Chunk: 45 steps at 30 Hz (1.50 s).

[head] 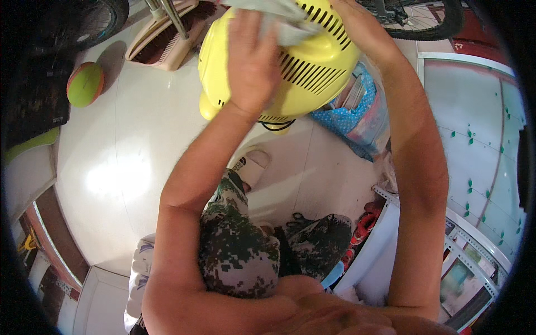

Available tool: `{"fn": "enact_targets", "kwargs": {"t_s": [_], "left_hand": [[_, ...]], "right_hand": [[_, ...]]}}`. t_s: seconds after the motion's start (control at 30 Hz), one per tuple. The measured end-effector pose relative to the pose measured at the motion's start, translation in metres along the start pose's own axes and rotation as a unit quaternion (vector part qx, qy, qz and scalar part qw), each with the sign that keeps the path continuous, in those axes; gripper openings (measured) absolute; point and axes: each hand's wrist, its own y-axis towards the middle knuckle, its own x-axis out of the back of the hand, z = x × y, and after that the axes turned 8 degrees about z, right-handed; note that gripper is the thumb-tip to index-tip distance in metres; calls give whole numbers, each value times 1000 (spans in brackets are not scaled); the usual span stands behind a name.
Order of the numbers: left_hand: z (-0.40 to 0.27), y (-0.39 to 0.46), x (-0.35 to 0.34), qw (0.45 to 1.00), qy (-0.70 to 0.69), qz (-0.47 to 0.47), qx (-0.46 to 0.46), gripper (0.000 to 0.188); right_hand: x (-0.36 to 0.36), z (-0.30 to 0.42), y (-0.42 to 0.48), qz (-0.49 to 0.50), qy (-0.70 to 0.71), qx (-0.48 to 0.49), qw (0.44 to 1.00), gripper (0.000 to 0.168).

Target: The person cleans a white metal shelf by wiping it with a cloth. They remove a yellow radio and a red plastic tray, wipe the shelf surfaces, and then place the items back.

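Note:
A yellow plastic appliance housing (312, 79) with rows of black vent slots stands at the top centre, a black cord showing beneath its lower edge. My left hand (253, 63), blurred, lies over the housing with its fingers on a crumpled grey cloth (289, 27) pressed against the surface. The picture's top edge cuts off most of my right hand (349, 10); its wrist is beside the housing's upper right, and its fingers are hidden.
A pink dustpan with a brush (167, 46) and a green-and-orange ball (85, 84) are at upper left. Right of the housing stands a blue dotted bag (356, 113). Bicycle wheels (439, 25) show at the top corners, a white metal frame (387, 234) at lower right, a slipper (251, 167) below the housing.

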Motion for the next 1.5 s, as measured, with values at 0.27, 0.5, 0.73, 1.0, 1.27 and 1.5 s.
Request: {"fn": "enact_targets", "kwargs": {"t_s": [0.27,0.5,0.73,1.0,1.27,1.5], "left_hand": [[-37,-43,1,974,-29,159,-157,33],[25,-48,46,994,6,84,-65,33],[82,-94,37,967,-60,-36,244,35],[85,-204,42,730,-375,-5,571,25],[2,-10,62,957,-213,0,196,23],[-62,42,27,971,-30,135,-194,36]], "right_hand": [[-12,3,-17,-5,101,56,993,64],[-24,0,-39,0,136,71,988,69],[-17,10,-41,24,124,47,991,78],[-21,12,-58,32,129,45,990,94],[-14,19,-62,44,251,23,967,94],[-8,-5,-73,27,398,-10,917,75]]}}
